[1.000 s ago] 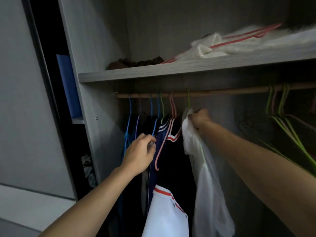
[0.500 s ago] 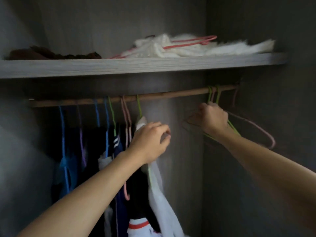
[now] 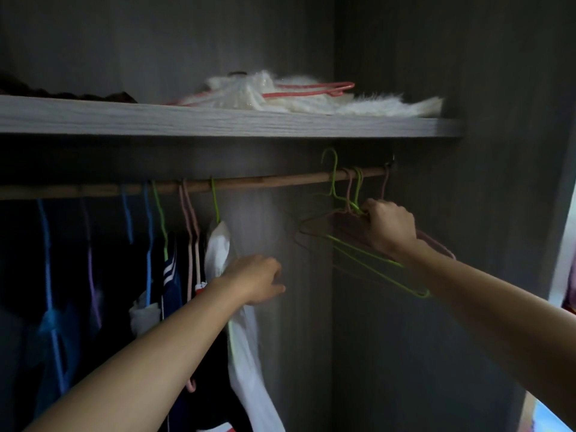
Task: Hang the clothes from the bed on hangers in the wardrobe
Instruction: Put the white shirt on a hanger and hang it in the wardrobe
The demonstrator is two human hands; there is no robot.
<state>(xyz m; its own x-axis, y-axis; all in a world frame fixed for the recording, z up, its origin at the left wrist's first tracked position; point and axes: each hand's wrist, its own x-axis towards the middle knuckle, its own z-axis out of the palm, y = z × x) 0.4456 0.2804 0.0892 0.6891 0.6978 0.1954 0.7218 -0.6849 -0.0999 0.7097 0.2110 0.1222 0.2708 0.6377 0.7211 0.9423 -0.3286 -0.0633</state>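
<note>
Right hand (image 3: 388, 227) grips thin green wire hanger (image 3: 367, 252) below round wooden rail (image 3: 265, 182).

I count two hands, left hand (image 3: 255, 280) and right hand (image 3: 389, 227); one wooden rail (image 3: 274, 181); one shelf (image 3: 218, 124). Loaded hangers (image 3: 188, 219) on the rail's left stretch, by hooks: eight, namely three blue, one purple, two green and two pink, though the dark makes that rough. Empty hangers (image 3: 358, 190) at the right end: four, two green, two pink; one red hanger (image 3: 311, 88) on the shelf.
</note>
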